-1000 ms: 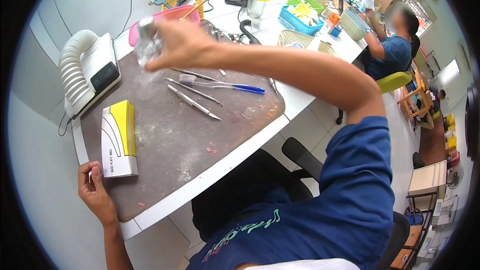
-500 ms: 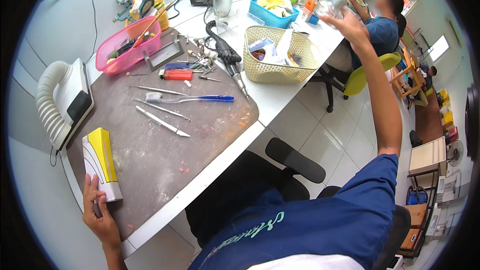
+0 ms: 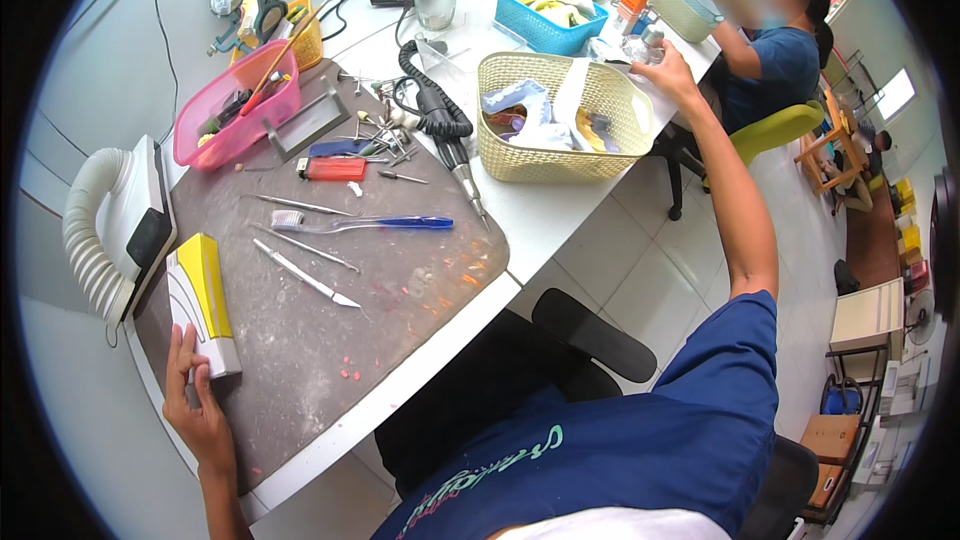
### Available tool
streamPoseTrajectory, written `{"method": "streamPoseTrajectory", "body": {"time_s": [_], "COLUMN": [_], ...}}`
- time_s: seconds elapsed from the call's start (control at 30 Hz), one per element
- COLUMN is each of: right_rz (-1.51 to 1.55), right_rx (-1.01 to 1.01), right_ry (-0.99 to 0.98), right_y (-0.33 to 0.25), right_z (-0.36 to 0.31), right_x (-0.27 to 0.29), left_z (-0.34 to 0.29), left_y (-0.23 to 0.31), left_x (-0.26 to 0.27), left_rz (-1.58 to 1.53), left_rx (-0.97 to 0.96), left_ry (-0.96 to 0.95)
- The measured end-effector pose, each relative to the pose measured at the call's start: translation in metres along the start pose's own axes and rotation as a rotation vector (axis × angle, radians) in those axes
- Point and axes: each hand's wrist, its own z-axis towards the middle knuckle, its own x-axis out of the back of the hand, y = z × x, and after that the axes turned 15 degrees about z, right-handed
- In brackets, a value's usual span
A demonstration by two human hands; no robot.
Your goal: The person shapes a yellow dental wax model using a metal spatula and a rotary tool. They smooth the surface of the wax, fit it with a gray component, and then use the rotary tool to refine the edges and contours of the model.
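Observation:
My left hand [image 3: 200, 410] lies at the near left, its fingers stretched out against the lower end of a white and yellow carton [image 3: 203, 300] on the grey-brown mat. Far to the right, my right hand [image 3: 672, 78] reaches past a cream woven basket [image 3: 560, 162]. Its fingers curve round a clear, shiny thing with a greyish top [image 3: 651, 37]; the kind is too small to make out. Across the mat [image 3: 290, 350] lie a toothbrush [image 3: 370, 224], a craft knife [image 3: 310, 276], two slim metal probes, a red lighter [image 3: 333, 169] and several small burs.
A handpiece [image 3: 447, 145] with a coiled cord rests beside the basket. Behind stand a jar with a yellow lid [image 3: 434, 8] and a blue basket [image 3: 550, 32]. A pink bin [image 3: 238, 110] and a white hose unit [image 3: 135, 220] flank the left. A seated person [image 3: 785, 55] works beyond.
My right hand has come down and closer, bringing the clear thing from in front of the other person to the table beside the cream basket. My left hand stays at the carton. The view has shifted slightly.

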Motion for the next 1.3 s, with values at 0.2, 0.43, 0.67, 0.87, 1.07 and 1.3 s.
{"method": "streamPoseTrajectory", "body": {"time_s": [0.2,0.43,0.67,0.87,1.07,1.3], "right_rz": [0.054,0.510,0.656,0.264,0.439,0.123], "right_rx": [0.095,0.121,0.693,1.128,1.547,1.495], "right_ry": [-0.005,0.001,0.336,-0.257,-0.587,-0.634], "right_y": [0.032,0.059,-0.112,-0.303,-0.428,-0.439], "right_z": [0.029,0.008,-0.120,-0.244,-0.287,-0.269], "right_x": [-0.014,0.015,0.055,-0.003,-0.174,-0.259], "left_z": [0.014,0.034,0.016,0.018,0.122,0.187], "left_y": [0.002,0.011,-0.003,-0.106,-0.217,-0.213], "left_x": [-0.006,-0.018,0.009,0.058,0.065,0.033], "left_rz": [-0.026,-0.004,-0.190,-0.306,-0.377,-0.572], "left_rx": [0.026,-0.030,0.091,0.472,0.450,0.660], "left_ry": [-0.045,0.085,0.104,0.256,0.171,-0.005]}}
